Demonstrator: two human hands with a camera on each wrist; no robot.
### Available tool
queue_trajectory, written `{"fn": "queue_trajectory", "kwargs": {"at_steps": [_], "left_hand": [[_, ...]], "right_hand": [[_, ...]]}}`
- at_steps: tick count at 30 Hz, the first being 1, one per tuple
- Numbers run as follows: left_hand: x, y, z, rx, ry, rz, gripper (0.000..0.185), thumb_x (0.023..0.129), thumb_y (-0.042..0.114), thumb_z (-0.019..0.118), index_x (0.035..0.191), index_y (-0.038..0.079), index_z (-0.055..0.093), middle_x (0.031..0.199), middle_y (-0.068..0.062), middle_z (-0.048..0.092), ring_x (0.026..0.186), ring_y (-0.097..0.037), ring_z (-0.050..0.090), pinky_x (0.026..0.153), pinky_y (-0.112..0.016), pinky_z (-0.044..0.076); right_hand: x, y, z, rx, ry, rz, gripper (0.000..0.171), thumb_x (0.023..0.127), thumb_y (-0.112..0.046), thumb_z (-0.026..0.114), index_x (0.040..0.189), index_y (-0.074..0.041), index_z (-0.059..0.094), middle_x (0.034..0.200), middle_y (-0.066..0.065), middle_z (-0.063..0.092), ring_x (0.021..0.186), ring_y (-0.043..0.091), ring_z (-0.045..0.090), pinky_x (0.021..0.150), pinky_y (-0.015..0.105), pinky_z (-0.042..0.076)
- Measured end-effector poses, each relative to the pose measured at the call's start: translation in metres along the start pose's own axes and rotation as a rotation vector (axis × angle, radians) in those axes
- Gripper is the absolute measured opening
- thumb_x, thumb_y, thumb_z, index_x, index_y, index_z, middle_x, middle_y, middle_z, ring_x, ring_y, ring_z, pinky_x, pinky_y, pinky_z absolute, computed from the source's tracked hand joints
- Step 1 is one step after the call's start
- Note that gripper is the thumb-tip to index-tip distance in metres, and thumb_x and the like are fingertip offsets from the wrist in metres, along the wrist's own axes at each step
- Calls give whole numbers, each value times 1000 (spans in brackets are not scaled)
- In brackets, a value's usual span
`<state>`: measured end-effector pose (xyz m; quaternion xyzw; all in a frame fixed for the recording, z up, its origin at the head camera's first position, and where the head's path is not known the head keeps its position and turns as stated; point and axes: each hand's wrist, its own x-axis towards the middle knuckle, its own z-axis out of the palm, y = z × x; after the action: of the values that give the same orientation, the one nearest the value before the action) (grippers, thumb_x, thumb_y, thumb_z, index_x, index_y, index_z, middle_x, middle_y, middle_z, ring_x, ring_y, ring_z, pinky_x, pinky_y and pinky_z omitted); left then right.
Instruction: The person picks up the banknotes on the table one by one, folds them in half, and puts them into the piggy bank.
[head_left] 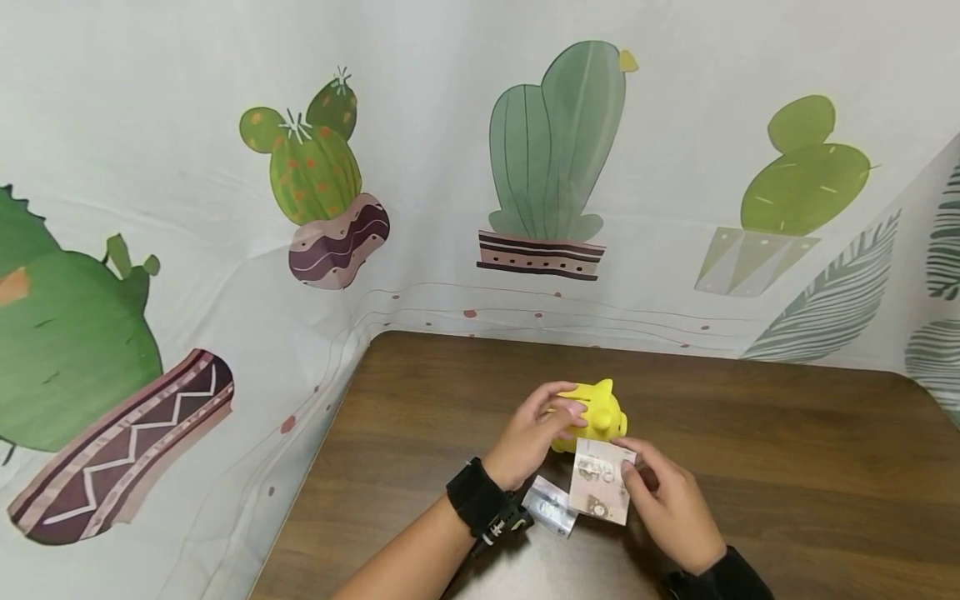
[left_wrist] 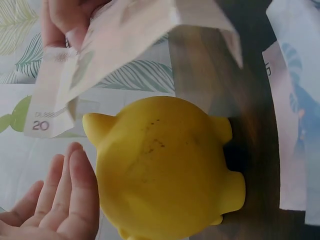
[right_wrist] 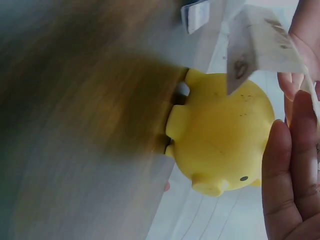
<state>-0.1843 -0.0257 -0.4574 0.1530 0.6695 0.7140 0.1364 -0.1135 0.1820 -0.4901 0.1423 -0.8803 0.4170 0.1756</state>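
Note:
A yellow piggy bank (head_left: pixel 602 408) stands on the wooden table, its snout to the right in the head view. My left hand (head_left: pixel 534 437) is beside its rear, fingers loosely spread and holding nothing; the left wrist view shows those fingers (left_wrist: pixel 82 175) nearly straight beside the piggy bank. Whether they touch it I cannot tell. My right hand (head_left: pixel 675 504) pinches a creased pinkish banknote (head_left: pixel 602 483) by its right edge, just in front of the piggy bank. A "20" is printed on that banknote (left_wrist: pixel 47 125).
A bluish banknote (head_left: pixel 551 506) lies on the table (head_left: pixel 420 433) near my left wrist, partly under the held banknote in the head view. Behind the table hangs a white cloth (head_left: pixel 435 167) printed with cacti.

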Motion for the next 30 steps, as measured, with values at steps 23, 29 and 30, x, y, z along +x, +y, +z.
{"fn": "queue_trajectory", "kwargs": {"at_steps": [23, 29, 30], "left_hand": [[-2, -1, 1, -31, -121, -96, 49, 99, 18, 61, 145, 7, 49, 119, -17, 68, 91, -13, 66, 76, -26, 57], [-2, 0, 1, -41, -131, -83, 40, 96, 11, 63, 135, 0, 58, 116, -20, 70, 90, -9, 67, 76, -22, 57], [-2, 0, 1, -41, -131, -82, 39, 96, 9, 64, 132, -2, 59, 116, -20, 71, 91, -9, 67, 76, -22, 57]], "right_hand": [[26, -17, 2, 332, 73, 227, 26, 104, -4, 51, 128, -6, 59, 93, 14, 64, 45, 13, 57, 42, 35, 53], [33, -20, 2, 361, 88, 224, 26, 105, -6, 50, 129, -8, 60, 90, 13, 62, 44, 14, 56, 40, 35, 53], [34, -21, 3, 364, 93, 221, 26, 105, -6, 50, 129, -8, 60, 89, 13, 62, 43, 14, 56, 40, 35, 52]]}}
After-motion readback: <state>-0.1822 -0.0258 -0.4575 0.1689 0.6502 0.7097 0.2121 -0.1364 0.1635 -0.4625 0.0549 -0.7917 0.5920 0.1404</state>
